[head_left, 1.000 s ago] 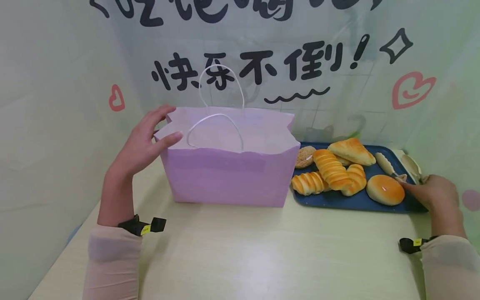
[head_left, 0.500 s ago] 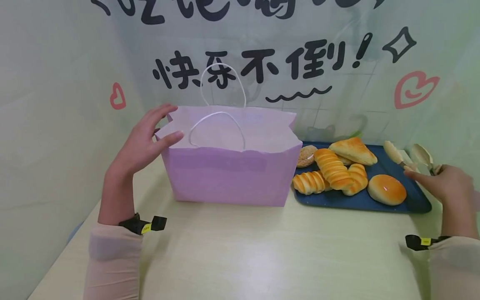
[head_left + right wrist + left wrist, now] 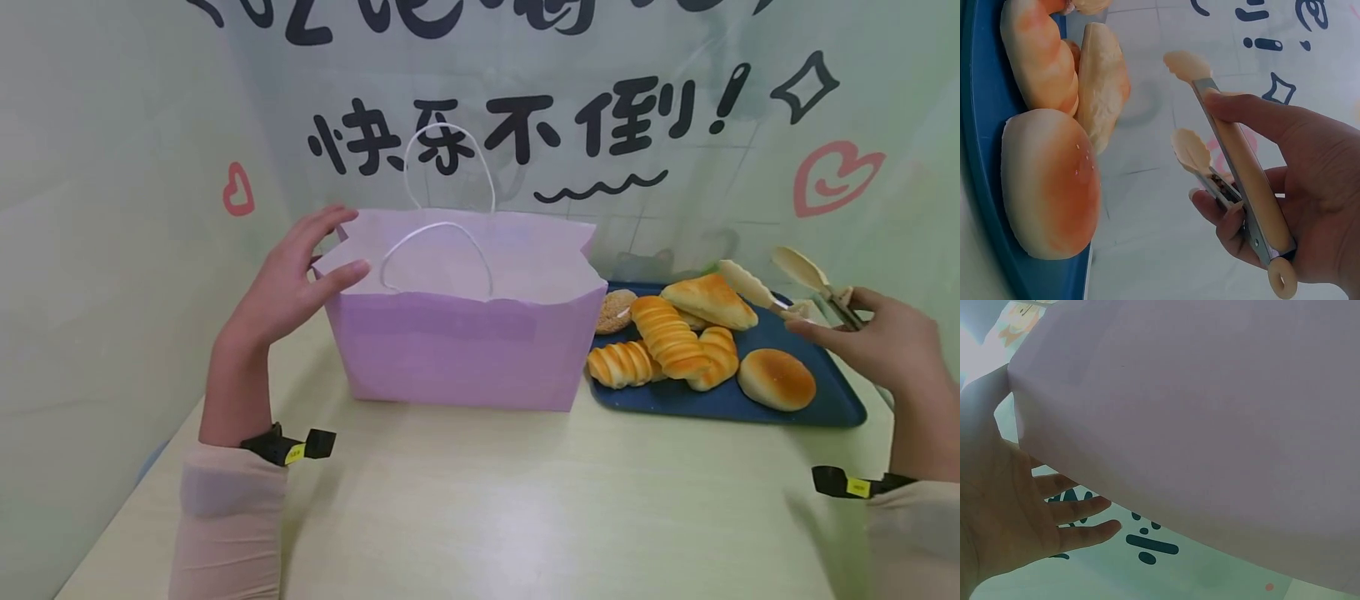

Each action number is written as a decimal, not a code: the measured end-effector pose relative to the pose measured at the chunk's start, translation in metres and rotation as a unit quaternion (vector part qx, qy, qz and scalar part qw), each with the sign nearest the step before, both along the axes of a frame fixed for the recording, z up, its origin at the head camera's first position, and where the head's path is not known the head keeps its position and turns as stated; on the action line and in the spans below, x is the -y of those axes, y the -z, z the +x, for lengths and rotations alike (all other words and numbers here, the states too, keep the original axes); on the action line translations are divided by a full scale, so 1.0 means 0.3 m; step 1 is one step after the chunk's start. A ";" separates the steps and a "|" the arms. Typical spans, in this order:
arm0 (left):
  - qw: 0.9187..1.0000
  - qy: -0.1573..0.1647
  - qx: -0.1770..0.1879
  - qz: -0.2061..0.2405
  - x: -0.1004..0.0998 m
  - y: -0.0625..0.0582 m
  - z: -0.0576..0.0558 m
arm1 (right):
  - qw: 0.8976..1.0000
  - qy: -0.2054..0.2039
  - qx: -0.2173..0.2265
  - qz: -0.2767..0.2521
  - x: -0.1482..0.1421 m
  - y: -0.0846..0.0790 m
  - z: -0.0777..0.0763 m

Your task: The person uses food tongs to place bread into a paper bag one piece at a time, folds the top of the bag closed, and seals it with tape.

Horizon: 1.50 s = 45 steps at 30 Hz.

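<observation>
My left hand (image 3: 295, 279) rests at the left end of a lilac paper bag (image 3: 465, 354) with white handles. Its thumb lies over the front corner of the rim and a fingertip touches the back corner; in the left wrist view its fingers stretch fairly straight beside the bag. The bag stands upright, mouth open. My right hand (image 3: 892, 342) grips food tongs (image 3: 1241, 169) with cream scalloped tips spread apart and nothing between them. The tongs hang over the right part of a blue tray (image 3: 720, 408), above a round bun (image 3: 777, 379) and near a triangular pastry (image 3: 708, 302).
On the tray's left lie a seeded round bread (image 3: 615, 312), a spiral roll (image 3: 621, 365) and another roll (image 3: 669, 337) stacked on other bread. The tray stands right of the bag on a pale table (image 3: 480, 500). A printed sheet (image 3: 675, 200) hangs behind.
My right hand has lifted the tongs from the tray's right edge and swung their tips up and to the left over the tray. The left hand and the bag stay in place.
</observation>
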State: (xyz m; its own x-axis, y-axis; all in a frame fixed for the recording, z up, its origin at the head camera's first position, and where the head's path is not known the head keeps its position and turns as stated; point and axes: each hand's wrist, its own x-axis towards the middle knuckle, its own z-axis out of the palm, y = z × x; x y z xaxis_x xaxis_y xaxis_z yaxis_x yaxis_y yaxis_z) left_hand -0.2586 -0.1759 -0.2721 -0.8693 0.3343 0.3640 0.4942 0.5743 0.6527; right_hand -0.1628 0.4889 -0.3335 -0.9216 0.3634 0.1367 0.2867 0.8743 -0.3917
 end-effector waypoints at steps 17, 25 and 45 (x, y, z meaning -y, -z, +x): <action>1.000 -0.002 -0.004 -0.007 0.001 0.002 0.001 | 0.991 -0.106 0.057 0.063 0.065 -0.002 -0.034; 1.000 0.002 -0.002 -0.004 -0.001 0.010 0.001 | 0.987 -0.136 0.022 0.086 0.075 0.033 -0.052; 1.000 -0.006 -0.001 0.007 -0.004 0.006 0.003 | 0.989 -0.105 0.034 0.095 0.091 0.024 -0.051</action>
State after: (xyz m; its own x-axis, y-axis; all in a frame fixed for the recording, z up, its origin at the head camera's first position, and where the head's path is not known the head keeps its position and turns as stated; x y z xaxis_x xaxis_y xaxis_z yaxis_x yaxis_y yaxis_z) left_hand -0.2578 -0.1747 -0.2738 -0.8731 0.3180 0.3696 0.4876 0.5713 0.6602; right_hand -0.1780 0.4618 -0.3407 -0.9835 0.1362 0.1190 0.1104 0.9733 -0.2014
